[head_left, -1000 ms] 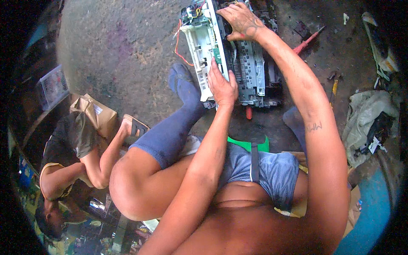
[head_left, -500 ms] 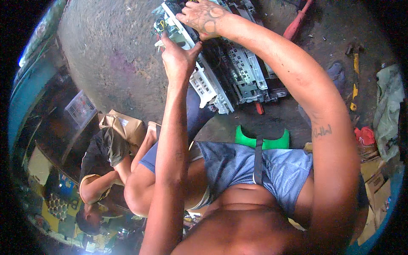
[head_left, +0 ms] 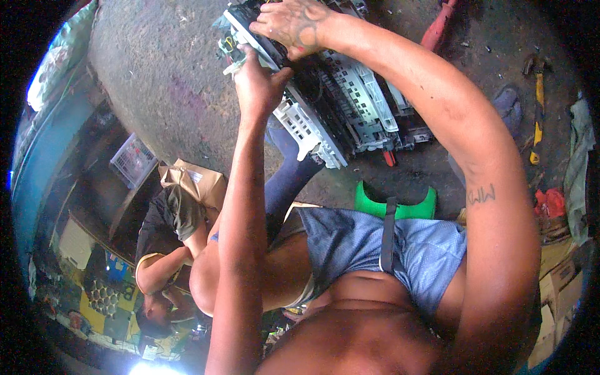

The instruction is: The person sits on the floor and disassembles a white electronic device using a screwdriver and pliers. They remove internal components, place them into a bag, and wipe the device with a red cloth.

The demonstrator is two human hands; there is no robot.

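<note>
A partly stripped machine that looks like a printer point(head_left: 359, 87), with a black and pale grey slotted frame, lies on the ground at the top. Along its left side runs a long white plastic side panel point(head_left: 297, 125), leaning outward, with yellow wires near its far end. My left hand point(head_left: 259, 84) grips this panel, thumb up on its outer face and fingers partly hidden. Just beyond, my right hand point(head_left: 294, 28) is closed over the panel's inner edge with bent fingers. What its fingertips press on is partly hidden.
A hammer point(head_left: 537, 112) with a yellow and black handle lies at right, beside a dark sandal point(head_left: 507, 106). A red tool point(head_left: 437, 28) is at the top. A green curved plastic piece point(head_left: 400, 203) sits before my lap. At left another person point(head_left: 165, 256) sits near a brown box point(head_left: 203, 184).
The white side panel's far end has tipped further left, away from the machine's frame, and both hands have moved with it. The whole view has shifted slightly.
</note>
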